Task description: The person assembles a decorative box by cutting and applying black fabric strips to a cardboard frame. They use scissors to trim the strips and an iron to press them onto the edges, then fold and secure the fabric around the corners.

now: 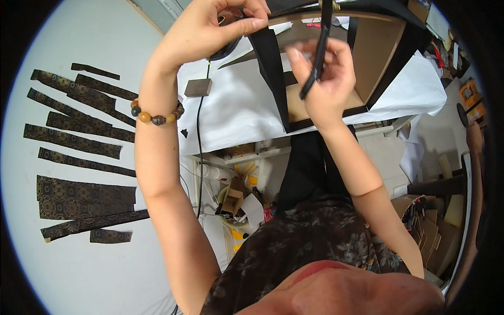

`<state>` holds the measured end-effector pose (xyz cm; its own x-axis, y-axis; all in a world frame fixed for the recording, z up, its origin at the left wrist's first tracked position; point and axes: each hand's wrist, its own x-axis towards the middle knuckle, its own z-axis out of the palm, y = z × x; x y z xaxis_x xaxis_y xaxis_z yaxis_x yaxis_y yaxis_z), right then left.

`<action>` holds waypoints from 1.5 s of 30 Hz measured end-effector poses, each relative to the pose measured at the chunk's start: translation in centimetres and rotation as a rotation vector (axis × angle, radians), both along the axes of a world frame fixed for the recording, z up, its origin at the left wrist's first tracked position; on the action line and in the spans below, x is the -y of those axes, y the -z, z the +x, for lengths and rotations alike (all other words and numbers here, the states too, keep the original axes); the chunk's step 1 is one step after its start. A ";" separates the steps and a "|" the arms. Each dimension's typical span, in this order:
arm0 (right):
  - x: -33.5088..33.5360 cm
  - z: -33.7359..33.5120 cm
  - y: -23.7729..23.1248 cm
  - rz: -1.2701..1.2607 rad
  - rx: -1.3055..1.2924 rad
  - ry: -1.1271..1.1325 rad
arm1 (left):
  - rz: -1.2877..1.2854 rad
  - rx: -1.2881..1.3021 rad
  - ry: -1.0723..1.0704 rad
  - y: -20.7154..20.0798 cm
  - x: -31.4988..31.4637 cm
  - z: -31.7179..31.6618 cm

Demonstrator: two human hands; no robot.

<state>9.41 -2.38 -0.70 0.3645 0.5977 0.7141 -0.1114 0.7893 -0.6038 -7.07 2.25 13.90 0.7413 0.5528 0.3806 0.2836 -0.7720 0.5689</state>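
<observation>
A box frame of brown board, with black material over its edges, stands on the white-covered table. At its far left corner my left hand pinches the edge of the black covering, thumb against fingers. My right hand, slightly blurred, is over the box opening. Its fingers hold a long, slim black-handled tool; the far end runs out of the picture near a brass-coloured part, so its kind does not show. A dark round object sits partly hidden behind my left hand.
White paper covers the table, with a small grey-brown block and a black cable on it. Dark patterned strips lie on the white surface at left. Below stands a bin; cardboard pieces are at right.
</observation>
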 end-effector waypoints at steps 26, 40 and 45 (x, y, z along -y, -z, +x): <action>0.8 -3.0 15.8 -0.008 0.301 0.484 | -0.052 -0.215 0.057 -1.3 -1.6 0.3; 0.3 -4.4 15.6 0.000 0.297 0.583 | -0.041 -0.257 -0.078 -2.0 0.1 0.8; -0.6 -5.1 15.4 0.043 0.282 0.675 | 0.042 -0.218 -0.013 -1.6 0.1 0.7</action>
<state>4.35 -1.81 -16.10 0.4422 0.2773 0.8530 0.5625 0.6550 -0.5046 -6.36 2.12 15.50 0.8013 0.5500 0.2356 0.4064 -0.7892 0.4604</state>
